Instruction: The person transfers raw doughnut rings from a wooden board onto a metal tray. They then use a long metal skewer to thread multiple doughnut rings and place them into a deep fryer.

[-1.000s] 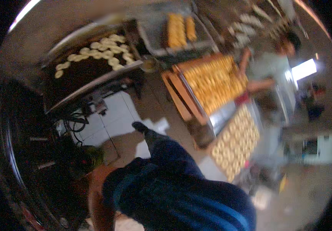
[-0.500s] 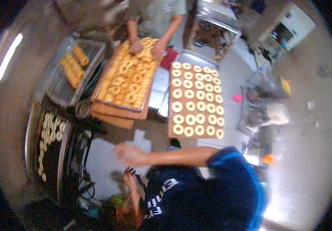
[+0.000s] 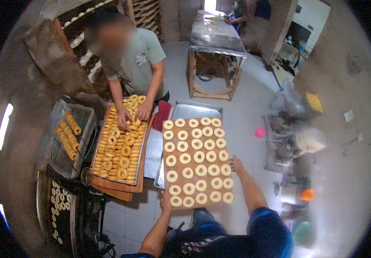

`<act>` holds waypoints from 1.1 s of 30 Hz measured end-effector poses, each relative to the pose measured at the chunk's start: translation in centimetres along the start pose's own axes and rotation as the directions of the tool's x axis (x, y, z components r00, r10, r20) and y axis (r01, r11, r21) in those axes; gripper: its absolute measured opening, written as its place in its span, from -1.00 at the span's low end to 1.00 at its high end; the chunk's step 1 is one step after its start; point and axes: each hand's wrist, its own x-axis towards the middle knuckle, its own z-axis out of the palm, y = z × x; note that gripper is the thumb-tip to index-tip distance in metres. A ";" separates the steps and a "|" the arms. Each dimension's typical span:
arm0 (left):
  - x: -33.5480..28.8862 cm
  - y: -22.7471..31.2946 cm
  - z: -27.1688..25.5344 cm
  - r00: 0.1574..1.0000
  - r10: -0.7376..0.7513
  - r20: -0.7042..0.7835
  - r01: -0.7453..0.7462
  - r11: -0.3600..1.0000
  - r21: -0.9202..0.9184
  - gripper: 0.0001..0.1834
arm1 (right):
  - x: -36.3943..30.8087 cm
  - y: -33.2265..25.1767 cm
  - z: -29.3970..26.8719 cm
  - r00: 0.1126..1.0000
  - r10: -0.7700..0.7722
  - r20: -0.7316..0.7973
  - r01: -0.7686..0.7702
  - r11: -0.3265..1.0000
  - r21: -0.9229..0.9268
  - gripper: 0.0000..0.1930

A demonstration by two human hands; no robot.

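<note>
A brown board (image 3: 180,181) bears rows of pale dough rings (image 3: 201,181). My left hand (image 3: 165,203) is closed on its near left edge, the fingers partly hidden by the board. At the right edge my right hand (image 3: 236,164) grips the board, some fingers tucked out of sight. Beneath and behind the board lies a metal tray (image 3: 196,111). To its left, a metal tray full of browned doughnuts (image 3: 125,151) rests on stacked boards (image 3: 111,192). A co-worker's two hands (image 3: 143,112) are among those doughnuts.
A wire rack (image 3: 84,122) at the left holds doughnuts on rods. Below it, more dough rings (image 3: 61,198) lie on a dark surface. Farther off stands a metal-topped table (image 3: 215,41). Pots (image 3: 282,122) and a white bag (image 3: 310,139) sit at the right.
My hands, earlier apart from the board near my body, now hold its two sides. The view has shifted, showing more of the co-worker and the room behind.
</note>
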 end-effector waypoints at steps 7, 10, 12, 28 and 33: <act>-4.0 -2.4 -2.4 0.923 0.208 -0.325 -0.227 0.974 -0.021 -0.02 | -8.3 -6.5 3.2 0.904 -0.157 0.398 -0.103 0.823 0.558 -0.47; -4.9 -4.3 -3.9 0.906 0.230 -0.356 -0.353 0.875 -0.331 -0.11 | -9.8 -6.8 3.7 0.835 -0.298 0.463 -0.065 0.781 0.621 -0.55; -5.7 -6.6 -6.1 0.886 0.180 -0.427 -0.413 0.726 -0.550 -0.15 | -12.4 -7.2 6.0 0.801 -0.343 0.490 -0.034 0.791 0.610 -0.58; -23.1 -23.6 -34.5 0.773 0.120 -0.623 -0.554 -0.349 -0.756 0.05 | -45.8 7.5 54.7 0.678 -0.316 0.663 0.307 0.942 0.135 -0.67; -19.1 -26.3 -42.7 0.672 -0.244 -0.699 -0.730 -0.378 -0.570 0.02 | -51.6 17.1 69.0 0.788 -0.122 0.603 0.110 0.992 0.056 -0.66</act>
